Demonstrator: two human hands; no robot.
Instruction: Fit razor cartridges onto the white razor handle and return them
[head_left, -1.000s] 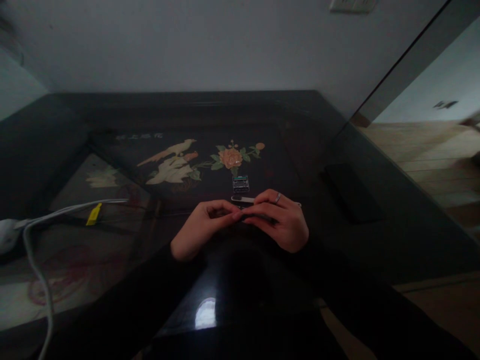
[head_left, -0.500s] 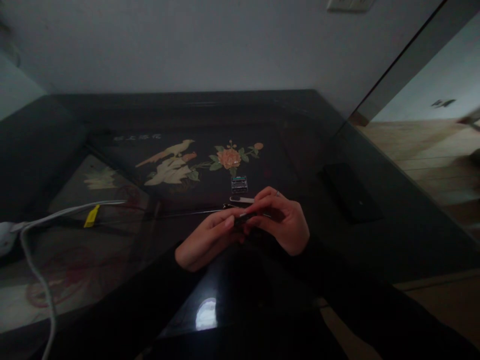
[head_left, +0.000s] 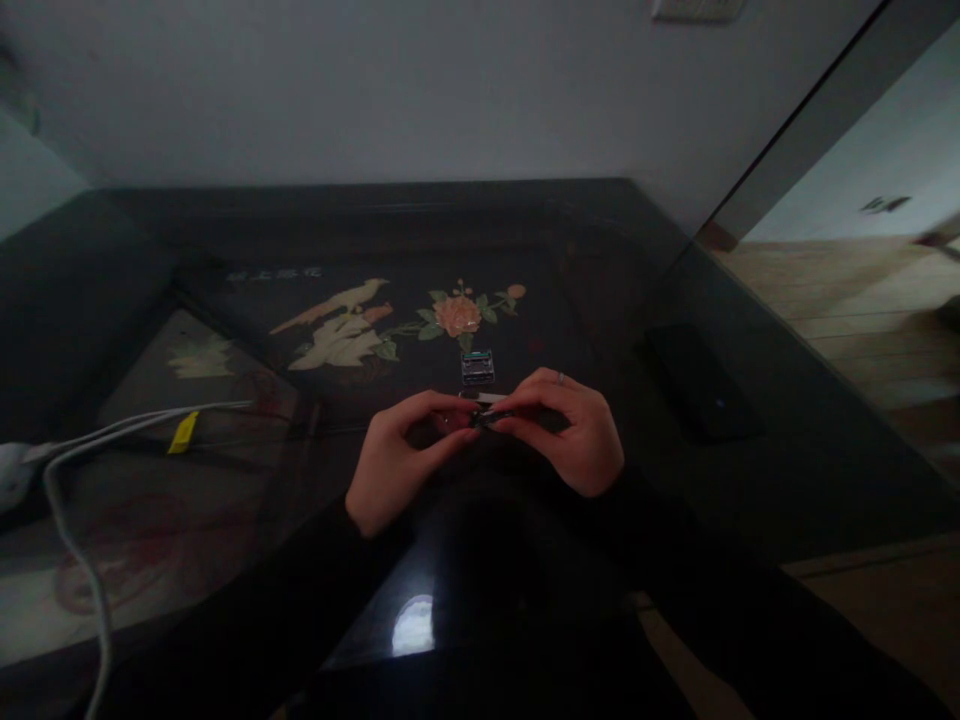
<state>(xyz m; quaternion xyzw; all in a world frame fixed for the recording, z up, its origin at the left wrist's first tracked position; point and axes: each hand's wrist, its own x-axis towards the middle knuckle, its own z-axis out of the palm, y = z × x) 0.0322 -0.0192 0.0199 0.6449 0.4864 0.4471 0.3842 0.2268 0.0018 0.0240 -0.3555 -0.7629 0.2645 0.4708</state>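
Note:
Both hands meet over the dark glass table (head_left: 225, 560). My right hand (head_left: 574, 435), with a ring on one finger, pinches a small dark object (head_left: 487, 418) at its fingertips. My left hand (head_left: 401, 455) touches the same object from the left with thumb and forefinger. What the object is cannot be made out in the dim light. Just beyond the fingers lie a small pale flat strip (head_left: 491, 398) and a small square part with teal markings (head_left: 478, 367).
A dark flat phone-like slab (head_left: 694, 385) lies to the right. A white cable (head_left: 82, 450) with a yellow tag (head_left: 182, 432) runs in from the left edge. Bird and flower artwork shows under the glass. The table's right edge borders a wooden floor.
Both hands shifted slightly and came back together. My left fingers, stretched out under the object half a second ago, now curl and pinch it from the left.

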